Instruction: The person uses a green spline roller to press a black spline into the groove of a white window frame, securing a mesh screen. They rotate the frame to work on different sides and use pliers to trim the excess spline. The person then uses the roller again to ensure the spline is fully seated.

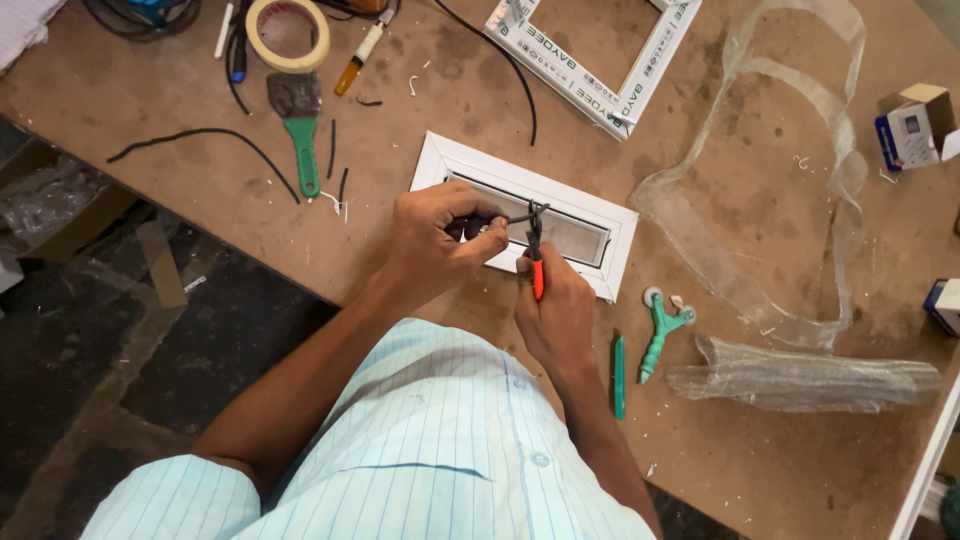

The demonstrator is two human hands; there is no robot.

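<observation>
Upper left of the frame: one roll of masking tape and one green-handled scraper lie on the workbench. Two loose black gasket strips lie near the scraper. At centre, one white window frame lies flat. The left hand is closed, pinching one black rubber strip over that frame. The right hand is closed around one pair of red-handled cutters, its tip touching the strip. A second white frame lies at upper centre. Right of the hands: one green pen, one green roller tool, two clear plastic wrappings.
</observation>
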